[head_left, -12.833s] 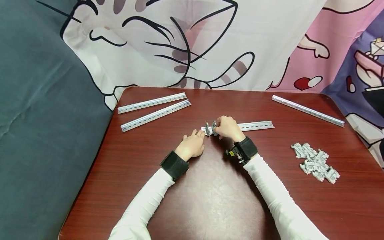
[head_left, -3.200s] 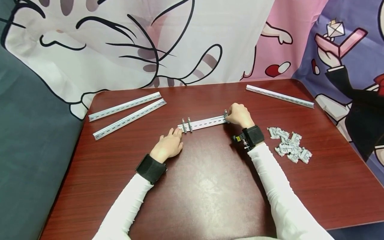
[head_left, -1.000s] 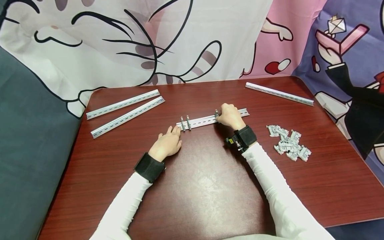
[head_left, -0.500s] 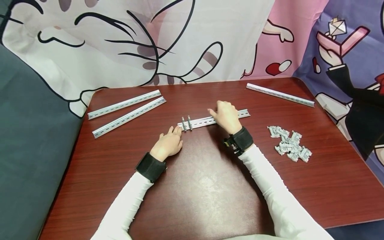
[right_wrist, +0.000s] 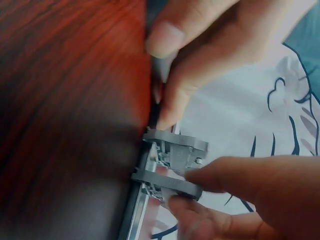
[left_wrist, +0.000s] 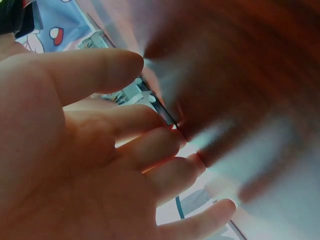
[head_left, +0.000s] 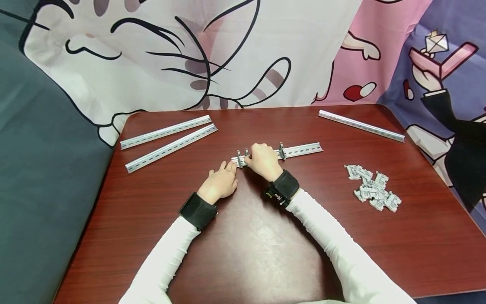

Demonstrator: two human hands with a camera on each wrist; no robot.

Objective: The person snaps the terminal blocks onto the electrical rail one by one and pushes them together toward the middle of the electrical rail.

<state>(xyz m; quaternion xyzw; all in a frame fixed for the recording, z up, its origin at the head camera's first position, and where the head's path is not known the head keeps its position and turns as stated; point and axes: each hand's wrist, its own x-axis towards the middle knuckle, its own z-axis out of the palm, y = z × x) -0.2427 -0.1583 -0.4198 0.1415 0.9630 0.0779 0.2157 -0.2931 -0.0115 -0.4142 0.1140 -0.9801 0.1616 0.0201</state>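
A slotted metal DIN rail (head_left: 303, 150) lies across the middle of the table. Two grey rail clips stand near its left end, and a third rail clip (head_left: 282, 151) sits upright further right. My left hand (head_left: 220, 183) is stretched out flat, fingertips touching the rail's left end. My right hand (head_left: 263, 161) is over the left pair, partly hiding it. In the right wrist view its thumb and a finger pinch the nearer rail clip (right_wrist: 165, 183); the other rail clip (right_wrist: 177, 141) stands beside it, close to the left hand's fingers.
Two more DIN rails lie at the back left, the nearer one (head_left: 171, 147) slanting beside the farther (head_left: 165, 132). Another rail (head_left: 361, 126) is at the back right. A pile of light grey rail clips (head_left: 373, 190) sits right of my right arm on the brown table (head_left: 243, 261).
My right hand slid the third clip left along the rail, let it go, and moved further left to the pair. The left hand stays at the rail's end.
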